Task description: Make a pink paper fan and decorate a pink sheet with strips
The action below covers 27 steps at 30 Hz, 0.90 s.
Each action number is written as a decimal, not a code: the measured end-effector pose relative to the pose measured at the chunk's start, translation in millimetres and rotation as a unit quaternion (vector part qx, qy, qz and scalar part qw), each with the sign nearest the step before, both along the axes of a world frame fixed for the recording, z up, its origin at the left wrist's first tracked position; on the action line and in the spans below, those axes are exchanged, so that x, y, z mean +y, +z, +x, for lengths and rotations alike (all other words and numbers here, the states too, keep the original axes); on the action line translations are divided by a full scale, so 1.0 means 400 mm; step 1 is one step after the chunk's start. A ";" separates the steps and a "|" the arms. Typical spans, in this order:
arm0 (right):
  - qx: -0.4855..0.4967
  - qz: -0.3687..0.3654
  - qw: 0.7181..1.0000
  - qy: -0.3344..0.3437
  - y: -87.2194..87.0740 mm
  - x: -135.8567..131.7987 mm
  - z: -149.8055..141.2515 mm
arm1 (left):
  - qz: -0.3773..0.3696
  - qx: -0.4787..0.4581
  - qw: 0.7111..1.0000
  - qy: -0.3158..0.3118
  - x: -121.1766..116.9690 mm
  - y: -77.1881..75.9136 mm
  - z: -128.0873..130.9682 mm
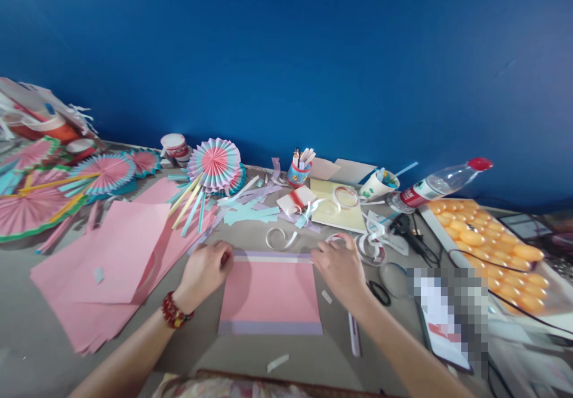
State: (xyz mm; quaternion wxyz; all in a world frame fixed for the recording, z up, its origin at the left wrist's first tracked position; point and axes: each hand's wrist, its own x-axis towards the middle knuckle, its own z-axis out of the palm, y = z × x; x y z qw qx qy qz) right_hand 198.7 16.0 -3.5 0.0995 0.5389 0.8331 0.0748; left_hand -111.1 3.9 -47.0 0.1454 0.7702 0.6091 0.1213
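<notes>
Paper (271, 293), pink with lavender edges, flat on the table (192, 356) between left hand (208, 270) and right hand (341, 267). At its far corners, with fingers curled in; cannot tell whether pinching. Leftward, loose pink sheets (120, 255); beyond, pale-blue scraps (250, 213).

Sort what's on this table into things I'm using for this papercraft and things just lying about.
Probably in use:
- purple-edged pink sheet, between your hands
- loose pink sheets
- pleated paper rosettes, seemingly finished examples
- pale blue paper scraps

Probably just lying about:
- red-capped plastic bottle
- phone
</notes>
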 end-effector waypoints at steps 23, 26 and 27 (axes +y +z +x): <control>0.002 -0.013 1.000 -0.009 0.004 0.002 -0.012 | -0.011 0.008 1.000 0.011 0.001 0.006 -0.001; 0.000 -0.010 1.000 -0.007 0.005 0.002 -0.012 | -0.014 0.010 1.000 0.016 0.001 0.007 -0.005; -0.001 -0.010 1.000 -0.007 0.006 0.002 -0.012 | -0.012 0.008 1.000 0.013 0.001 0.006 -0.006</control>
